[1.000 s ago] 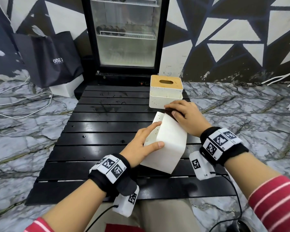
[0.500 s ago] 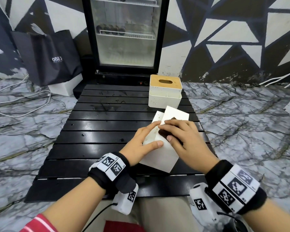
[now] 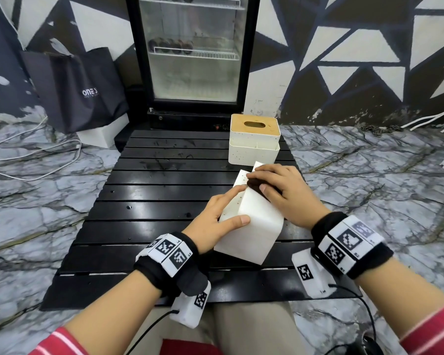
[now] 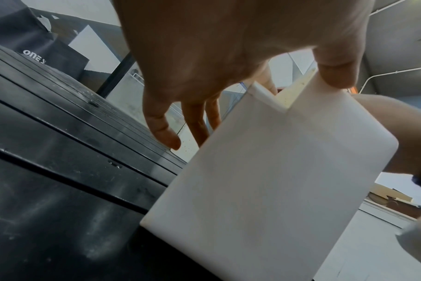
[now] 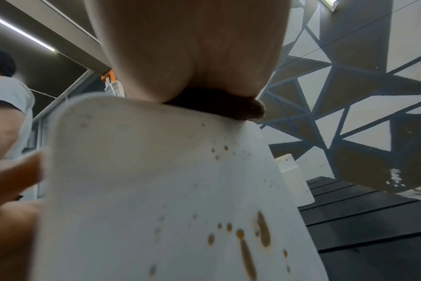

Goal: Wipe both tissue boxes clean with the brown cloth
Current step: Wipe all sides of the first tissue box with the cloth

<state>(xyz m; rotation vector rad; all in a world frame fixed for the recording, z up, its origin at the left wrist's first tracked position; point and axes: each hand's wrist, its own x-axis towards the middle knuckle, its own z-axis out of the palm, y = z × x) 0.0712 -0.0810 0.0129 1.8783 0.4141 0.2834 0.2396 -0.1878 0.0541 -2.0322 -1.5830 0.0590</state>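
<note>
A white tissue box [image 3: 251, 226] lies tilted on the black slatted table [image 3: 151, 208], brown stains [image 5: 262, 232] spattered on its side. My left hand [image 3: 223, 216] grips its near left edge, thumb [image 4: 337, 76] on the upper face and fingers along the side. My right hand [image 3: 280, 190] presses the brown cloth [image 3: 256, 187] onto the box's far upper face, fingers curled over it. Under my palm the cloth [image 5: 216, 106] shows as a dark wad. The second box [image 3: 254, 142], white with a wooden slotted lid, stands upright just beyond.
A glass-door fridge [image 3: 195, 55] stands behind the table. A black bag [image 3: 82, 88] on a white box sits at back left. White cables [image 3: 36, 155] lie on the marble floor. Another person [image 5: 7, 114] appears in the right wrist view.
My right hand slid the cloth along the box towards me, then back towards its far end. The left hand kept its hold and the box stayed put.
</note>
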